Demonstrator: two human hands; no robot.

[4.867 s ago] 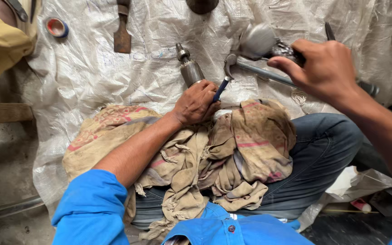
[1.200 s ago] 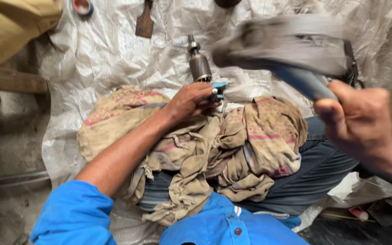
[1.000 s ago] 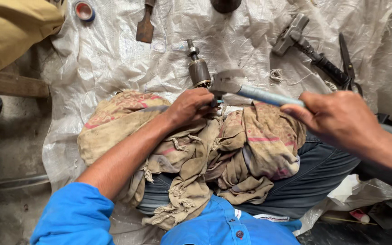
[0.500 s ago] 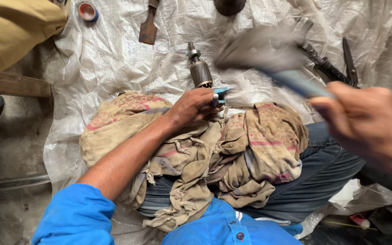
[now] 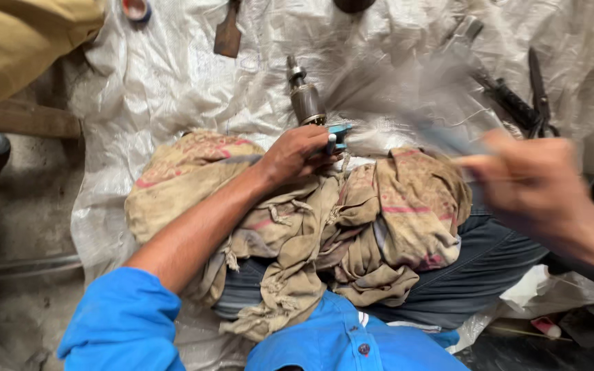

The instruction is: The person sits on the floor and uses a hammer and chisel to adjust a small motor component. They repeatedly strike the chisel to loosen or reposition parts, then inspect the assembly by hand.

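1. Head view: your left hand (image 5: 302, 152) is closed around a blue-handled tool (image 5: 339, 133), set against the lower end of the motor armature (image 5: 306, 99), which lies on the white plastic sheet (image 5: 173, 82) at 12 o'clock from your lap.
2. Your right hand (image 5: 534, 184) at 3 o'clock is curled around a hammer (image 5: 441, 130), all blurred by motion. A stroke off line could hit your left fingers (image 5: 317, 159), which are very near the tool's top.
3. The rag (image 5: 352, 227) under your left hand is soft; the tool could slip and mark the armature.
4. Pliers (image 5: 527, 103) lie at 2 o'clock, near the hammer's path.
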